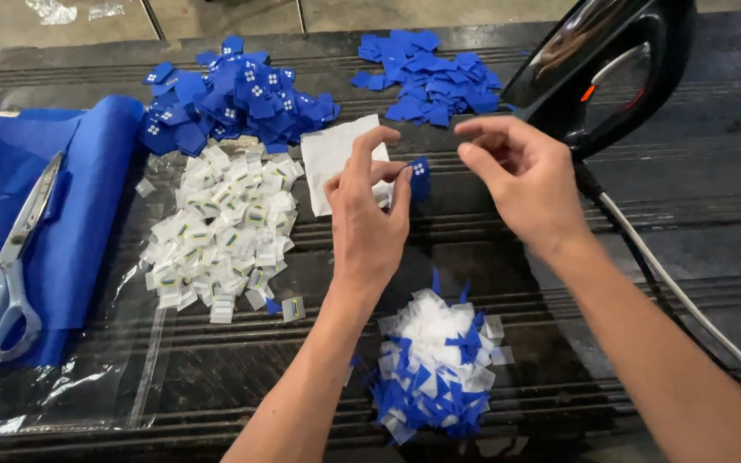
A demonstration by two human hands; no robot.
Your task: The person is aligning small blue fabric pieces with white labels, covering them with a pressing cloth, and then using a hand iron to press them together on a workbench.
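- Left hand (366,219) pinches a small blue fabric square (419,174); right hand (521,176) hovers open, empty.
- Risk: black clothes iron (611,64) stands close (possibly hot) to the right wrist; a careless reach could burn.

Open dark counter (688,223) to the right, crossed only by a white cord (688,300). Hemmed in ahead by a black iron (602,69), blue patch piles (233,99), white label heap (220,227); scrap pile (435,369) between the forearms; scissors (10,266) far left.
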